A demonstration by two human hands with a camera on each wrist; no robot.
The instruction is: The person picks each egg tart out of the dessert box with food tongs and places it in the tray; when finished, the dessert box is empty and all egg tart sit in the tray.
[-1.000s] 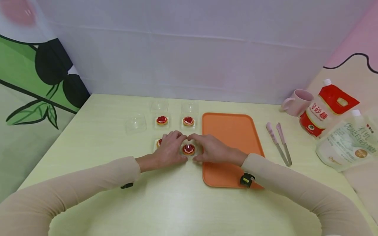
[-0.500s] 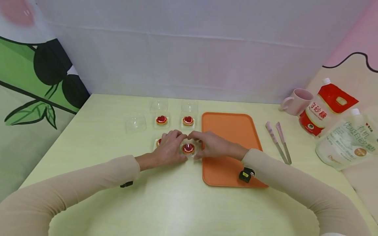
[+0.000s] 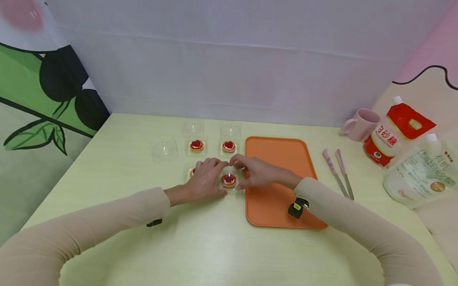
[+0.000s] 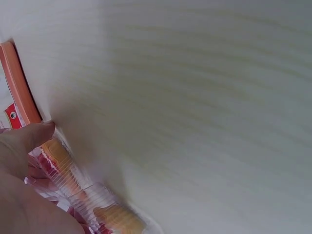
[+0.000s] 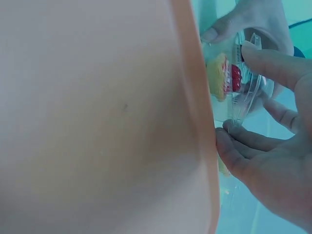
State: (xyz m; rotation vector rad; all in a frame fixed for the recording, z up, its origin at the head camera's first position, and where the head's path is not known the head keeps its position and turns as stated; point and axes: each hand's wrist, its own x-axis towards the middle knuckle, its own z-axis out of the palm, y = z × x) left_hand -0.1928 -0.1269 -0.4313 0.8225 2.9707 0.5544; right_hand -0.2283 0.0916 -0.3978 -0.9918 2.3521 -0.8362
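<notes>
A small red-topped tart [image 3: 228, 180] sits in a clear plastic box between my hands, at the orange tray's left edge. My left hand [image 3: 206, 178] holds the box's left side, thumb at the near corner and fingers toward the far side. From the right, my right hand [image 3: 259, 171] grips the clear lid [image 5: 254, 90] by its edges; in the right wrist view the lid stands tilted over the tart. Beside it, a second boxed tart [image 3: 193, 173] is mostly hidden by my left hand. Two more tarts, one left [image 3: 196, 145] and one right [image 3: 228, 146], sit farther back in boxes with raised lids.
The orange tray [image 3: 279, 159] lies under my right forearm. A clear plastic piece [image 3: 165, 150] is at the left. Two pink-handled knives [image 3: 338, 172], a pink mug [image 3: 362, 124], a red sugar bag [image 3: 393, 133] and a pale pouch [image 3: 420, 172] occupy the right side.
My right hand has shifted slightly away from me along the box's right side, its thumb lifting from the near corner. The left hand stays nearly still.
</notes>
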